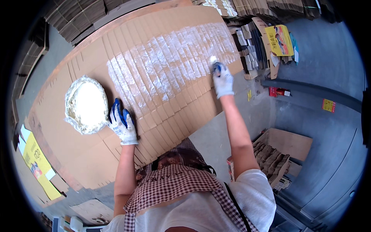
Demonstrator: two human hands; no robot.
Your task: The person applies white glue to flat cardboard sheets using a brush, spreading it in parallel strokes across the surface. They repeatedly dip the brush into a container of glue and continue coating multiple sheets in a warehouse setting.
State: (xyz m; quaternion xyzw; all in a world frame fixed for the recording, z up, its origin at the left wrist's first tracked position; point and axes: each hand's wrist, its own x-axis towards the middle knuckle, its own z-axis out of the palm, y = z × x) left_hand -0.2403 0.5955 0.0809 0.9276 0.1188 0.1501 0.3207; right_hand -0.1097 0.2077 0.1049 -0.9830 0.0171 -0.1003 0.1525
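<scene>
A row of overlapping cardboard strips (181,104) lies across the large cardboard sheet on the table. Wet, whitish paste (170,54) coats the far part of the strips. Toward their right end my right hand (223,79), in a white and blue work glove, is closed round a small white-tipped thing (213,59); the fingers hide most of it. My left hand (123,123), gloved the same way, rests with fingers apart at the strips' left end. Beside it stands a round basin of white paste (89,104), its rim wrapped in crumpled clear plastic.
Bundled cardboard stacks (77,19) stand beyond the table at the far left, with more at the far right. A yellow printed box panel (279,40) sits right of the table. On the floor at right is an open carton (286,143) holding cardboard pieces.
</scene>
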